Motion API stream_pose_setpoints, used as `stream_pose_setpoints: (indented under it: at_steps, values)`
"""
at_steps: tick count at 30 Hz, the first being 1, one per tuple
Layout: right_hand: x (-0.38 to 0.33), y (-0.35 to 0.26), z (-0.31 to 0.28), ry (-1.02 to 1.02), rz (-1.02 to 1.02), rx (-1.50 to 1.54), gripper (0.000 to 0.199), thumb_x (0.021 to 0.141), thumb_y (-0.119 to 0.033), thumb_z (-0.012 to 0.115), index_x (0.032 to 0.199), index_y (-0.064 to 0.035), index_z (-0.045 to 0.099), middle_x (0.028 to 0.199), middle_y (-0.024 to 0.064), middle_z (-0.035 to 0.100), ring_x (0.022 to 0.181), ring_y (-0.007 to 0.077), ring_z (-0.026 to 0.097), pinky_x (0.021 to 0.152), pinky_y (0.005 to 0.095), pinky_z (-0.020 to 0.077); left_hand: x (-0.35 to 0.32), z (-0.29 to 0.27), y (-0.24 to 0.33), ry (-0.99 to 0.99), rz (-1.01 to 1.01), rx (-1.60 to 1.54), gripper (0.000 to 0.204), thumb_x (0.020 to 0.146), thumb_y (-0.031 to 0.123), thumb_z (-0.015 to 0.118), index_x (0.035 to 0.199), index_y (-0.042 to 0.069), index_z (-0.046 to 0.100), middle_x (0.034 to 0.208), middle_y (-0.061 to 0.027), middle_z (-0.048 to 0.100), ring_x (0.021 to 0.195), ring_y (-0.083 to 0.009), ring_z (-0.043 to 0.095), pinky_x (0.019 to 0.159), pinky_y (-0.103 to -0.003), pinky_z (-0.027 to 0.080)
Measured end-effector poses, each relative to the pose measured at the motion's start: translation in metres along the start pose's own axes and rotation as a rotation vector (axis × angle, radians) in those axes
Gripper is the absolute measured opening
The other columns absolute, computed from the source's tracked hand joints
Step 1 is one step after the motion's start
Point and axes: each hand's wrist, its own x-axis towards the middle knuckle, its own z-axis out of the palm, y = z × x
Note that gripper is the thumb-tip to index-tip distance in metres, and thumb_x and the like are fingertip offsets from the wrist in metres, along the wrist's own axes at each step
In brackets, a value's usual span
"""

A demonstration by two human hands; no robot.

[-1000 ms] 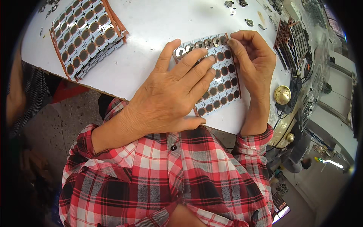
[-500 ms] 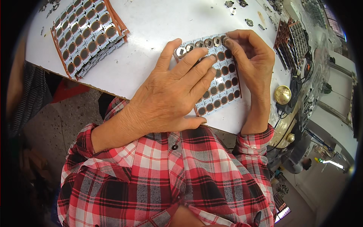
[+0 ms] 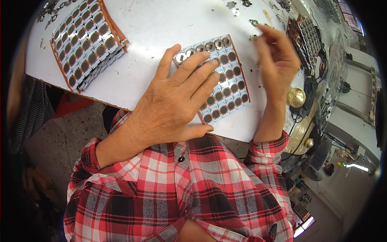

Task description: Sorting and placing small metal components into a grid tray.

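A light-blue circuit board panel [image 3: 227, 92], covered with rows of dark round pads, lies on the white table. Along its far row sit several round silver metal pieces [image 3: 218, 44] with squarish openings. My left hand [image 3: 171, 97] rests across the panel's left part, fingers spread, hiding many of the pads. Off the panel's right edge, my right hand [image 3: 280, 64] hovers over the table, blurred by motion. Its thumb and forefinger look apart, and I see nothing between them. Loose small metal pieces [image 3: 253, 22] lie just beyond its fingertips.
A stack of similar panels [image 3: 86, 44] stands at the far left. More stacked panels [image 3: 309, 42] are at the far right, beside cables and a brass-coloured dome [image 3: 296, 97]. Small metal parts [image 3: 52, 11] lie in the far left corner. The white table's [image 3: 133, 68] near edge runs before me.
My right hand has left the panel's far right corner and moved right, its fingers parting. My left hand stays on the panel. The whole view has shifted slightly.
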Motion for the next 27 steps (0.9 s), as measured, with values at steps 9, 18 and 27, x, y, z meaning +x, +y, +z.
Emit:
stream_pose_setpoints:
  at_steps: [9,18,27]
  values:
    - [0.012,0.029,-0.037,-0.103,-0.021,-0.209,0.017,0.094,-0.003,0.073,0.110,-0.0036,0.078,0.095,-0.0018,0.072,0.078,0.0023,0.058,0.066,0.0179,0.0426,0.000,0.001,-0.001,0.064,0.014,0.033,0.085,0.057,0.038,0.090,0.127,-0.002,0.063,0.139,-0.0172,0.058,0.141,-0.0393,0.049,0.119,-0.070,0.022]
    - [0.010,0.018,-0.014,-0.124,-0.209,-0.491,0.013,0.092,-0.003,0.073,0.105,-0.0019,0.076,0.091,0.0029,0.070,0.075,0.0088,0.060,0.067,0.0238,0.0469,-0.013,0.011,-0.006,0.291,0.188,-0.045,0.059,0.065,0.035,0.086,0.106,-0.005,0.071,0.114,-0.0169,0.070,0.110,-0.0346,0.067,0.096,-0.053,0.052]
    - [-0.013,-0.033,0.025,-0.284,0.191,0.279,0.016,0.104,-0.006,0.061,0.115,0.0034,0.067,0.091,0.0074,0.071,0.071,0.0082,0.063,0.057,0.0209,0.0499,-0.017,0.020,0.003,0.345,0.153,0.039,0.047,0.071,0.032,0.082,0.098,-0.005,0.071,0.108,-0.0168,0.071,0.104,-0.0315,0.068,0.086,-0.044,0.055]
